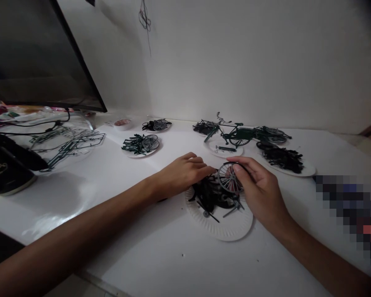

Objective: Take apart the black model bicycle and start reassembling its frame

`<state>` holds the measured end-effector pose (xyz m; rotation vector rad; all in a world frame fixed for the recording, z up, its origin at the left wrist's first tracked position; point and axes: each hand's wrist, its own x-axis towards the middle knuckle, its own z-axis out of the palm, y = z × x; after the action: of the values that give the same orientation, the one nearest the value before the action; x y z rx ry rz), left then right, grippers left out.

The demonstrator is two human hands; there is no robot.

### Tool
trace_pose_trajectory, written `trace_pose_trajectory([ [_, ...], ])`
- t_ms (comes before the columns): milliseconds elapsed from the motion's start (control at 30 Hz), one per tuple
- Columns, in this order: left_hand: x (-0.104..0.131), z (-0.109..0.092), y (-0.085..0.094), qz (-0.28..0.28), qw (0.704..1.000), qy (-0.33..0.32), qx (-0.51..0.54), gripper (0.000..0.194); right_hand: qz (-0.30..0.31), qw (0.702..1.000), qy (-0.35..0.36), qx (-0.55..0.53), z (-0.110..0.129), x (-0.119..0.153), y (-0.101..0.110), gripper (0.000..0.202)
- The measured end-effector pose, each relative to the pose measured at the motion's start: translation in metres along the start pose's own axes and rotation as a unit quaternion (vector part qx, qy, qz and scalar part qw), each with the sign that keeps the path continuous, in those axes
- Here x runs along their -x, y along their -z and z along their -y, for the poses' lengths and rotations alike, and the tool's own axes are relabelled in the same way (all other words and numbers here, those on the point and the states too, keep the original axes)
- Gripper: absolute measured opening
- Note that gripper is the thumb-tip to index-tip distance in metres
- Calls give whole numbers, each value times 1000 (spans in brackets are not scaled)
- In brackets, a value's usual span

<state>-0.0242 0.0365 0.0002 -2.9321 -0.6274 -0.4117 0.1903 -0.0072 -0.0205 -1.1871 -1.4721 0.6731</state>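
Behind the tabletop (154, 260), a plain pale wall (244, 62) is being lit only dimly, and the left end is being taken up by a dark monitor (34, 53). Across the surface, small bicycle parts are being held in groups on several plates. Nearest, a fluted paper plate (230, 234) is being covered by a tangled parts heap (207, 198), mostly dark, with a few thin pieces being left near its front edge.

Just above this plate's far right side, a spoked wheel (231, 177) is being held up, being pinched between the thumb and fingers of the right hand (262, 189). At the heap's far left edge, the left hand (185, 173) is being held with its fingers curled downward; whether anything is being gripped there cannot be told, since the fingertips are being hidden.

Judging by what is being shown, the work is being done in stages and is only partly complete. Beyond the hands, one green bicycle model (243, 134) is being displayed apparently upright and largely assembled. Much seems to be left: the wheel is not visibly being joined to any frame, and loose pieces are being held on the right-hand plate (311, 170), on the left plate (139, 155) with its green parts, and on the far plate (165, 128).
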Motion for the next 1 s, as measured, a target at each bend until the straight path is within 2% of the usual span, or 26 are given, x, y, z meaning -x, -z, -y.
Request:
trace_pose_trajectory([
  [167,1,-2,11,0,999,-32,-9,27,-4,999,-23,-25,-3,-2,1,17],
  [333,3,-5,30,-27,998,-34,-54,32,-33,991,-91,-89,-9,-6,5,28],
  [467,5,-2,29,-105,993,1,-61,32,-52,986,-119,-109,-12,-7,7,37],
  [600,3,1,15,-186,978,84,43,21,-60,988,-100,-106,-11,-6,5,42],
  [667,1,-1,10,-226,959,132,109,14,-57,989,-83,-106,-8,-5,3,42],
  [767,-2,-9,6,-279,914,192,225,8,-43,993,-63,-94,-1,-2,2,42],
  [900,-7,-20,7,-268,835,234,421,10,-34,999,-25,-19,6,2,2,29],
  [1000,-9,-25,6,-250,787,247,508,14,-29,999,21,23,7,5,2,21],
])
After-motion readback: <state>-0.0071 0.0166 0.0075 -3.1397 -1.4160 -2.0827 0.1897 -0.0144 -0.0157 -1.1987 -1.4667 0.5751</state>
